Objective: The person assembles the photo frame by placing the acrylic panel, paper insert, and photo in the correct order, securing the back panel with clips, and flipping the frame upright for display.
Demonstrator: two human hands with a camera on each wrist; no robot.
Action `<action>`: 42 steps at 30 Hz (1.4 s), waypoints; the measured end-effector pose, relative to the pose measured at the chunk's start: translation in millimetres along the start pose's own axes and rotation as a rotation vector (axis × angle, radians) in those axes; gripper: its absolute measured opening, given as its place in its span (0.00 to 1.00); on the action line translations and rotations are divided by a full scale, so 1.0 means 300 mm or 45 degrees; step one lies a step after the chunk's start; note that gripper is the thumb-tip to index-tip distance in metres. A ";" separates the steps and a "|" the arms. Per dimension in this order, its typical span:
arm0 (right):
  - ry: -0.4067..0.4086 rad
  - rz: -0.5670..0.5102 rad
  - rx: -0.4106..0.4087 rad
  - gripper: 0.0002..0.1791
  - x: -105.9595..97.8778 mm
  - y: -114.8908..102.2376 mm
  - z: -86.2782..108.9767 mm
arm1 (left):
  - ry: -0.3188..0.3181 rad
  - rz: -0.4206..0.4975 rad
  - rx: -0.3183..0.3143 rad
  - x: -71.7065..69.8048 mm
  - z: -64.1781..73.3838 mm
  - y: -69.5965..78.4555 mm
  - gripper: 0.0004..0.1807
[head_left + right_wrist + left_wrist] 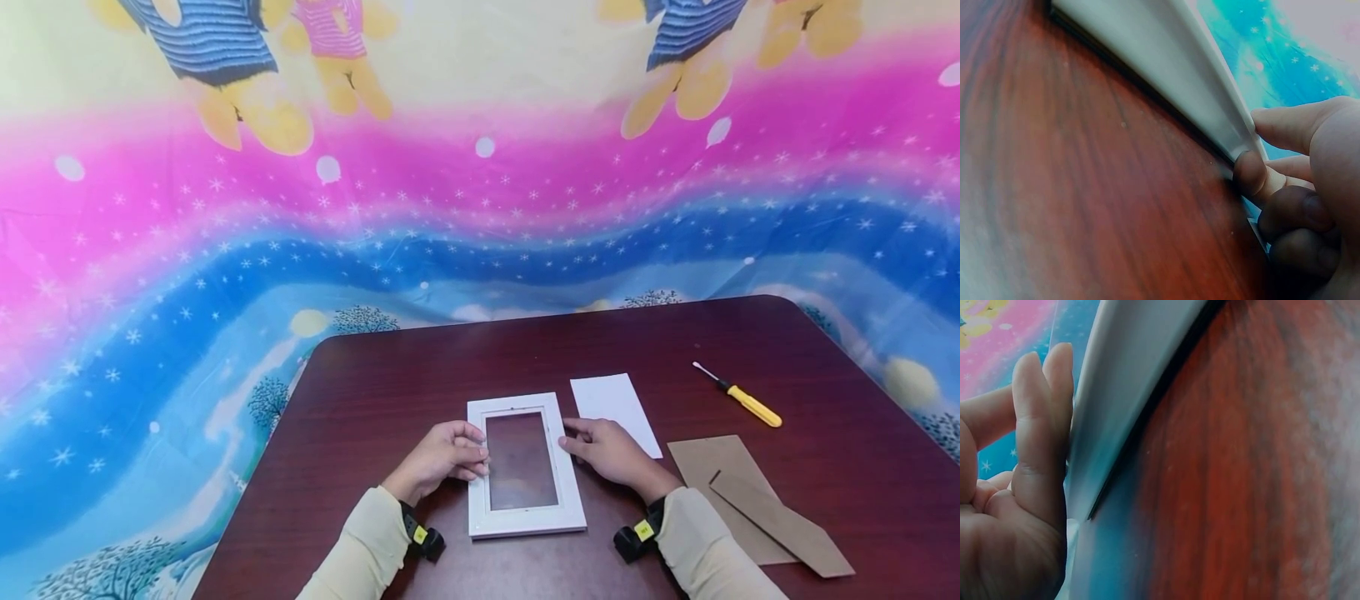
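A white rectangular picture frame (525,522) lies on the table, its inner opening showing the dark surface below. My left hand (448,454) is over the frame's left border, fingers loosely extended toward the opening. In the left wrist view, the thumb (1038,444) stands upright beside the frame's side, next to another fingertip. My right hand (611,450) is at the opposite border. The right wrist view shows its thumb and a finger pinching the frame's edge (1172,69), one above and one lower down. Small dark fasteners show along the inner rim.
Behind the right hand lies a white rectangular sheet (615,404). A brown backing board (720,467) with a tapered stand leg (787,525) is at the right. Beyond it lies a yellow-handled screwdriver (750,404). The dark wooden table (375,383) ends at a patterned cloth (480,192).
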State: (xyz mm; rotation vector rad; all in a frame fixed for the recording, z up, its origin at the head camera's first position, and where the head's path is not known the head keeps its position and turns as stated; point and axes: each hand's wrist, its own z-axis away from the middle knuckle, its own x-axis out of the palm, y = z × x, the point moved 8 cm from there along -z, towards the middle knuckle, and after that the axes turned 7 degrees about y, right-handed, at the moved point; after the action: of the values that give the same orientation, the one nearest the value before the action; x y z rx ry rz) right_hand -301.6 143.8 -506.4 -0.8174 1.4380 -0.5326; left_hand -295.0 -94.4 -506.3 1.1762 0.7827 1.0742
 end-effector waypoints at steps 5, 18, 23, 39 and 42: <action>-0.001 -0.006 0.000 0.27 0.001 0.003 0.001 | 0.019 -0.059 -0.001 0.000 0.003 0.005 0.14; 0.001 -0.006 -0.027 0.29 0.003 0.008 -0.004 | 0.073 -0.241 0.007 0.004 0.009 0.029 0.20; 0.002 -0.015 -0.027 0.29 0.004 0.011 -0.004 | 0.090 -0.290 0.022 0.010 0.008 0.035 0.22; -0.003 -0.023 -0.034 0.29 0.004 0.013 -0.010 | 0.141 -0.617 0.144 0.012 0.009 0.072 0.20; -0.005 -0.011 -0.026 0.29 0.002 0.016 -0.010 | 0.154 -0.723 0.178 0.014 0.008 0.082 0.20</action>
State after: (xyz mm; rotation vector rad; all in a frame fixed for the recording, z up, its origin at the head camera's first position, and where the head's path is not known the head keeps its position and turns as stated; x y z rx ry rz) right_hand -305.1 145.8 -510.2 -0.8410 1.4386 -0.5235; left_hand -297.3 -90.6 -481.8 0.9231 1.2136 0.6268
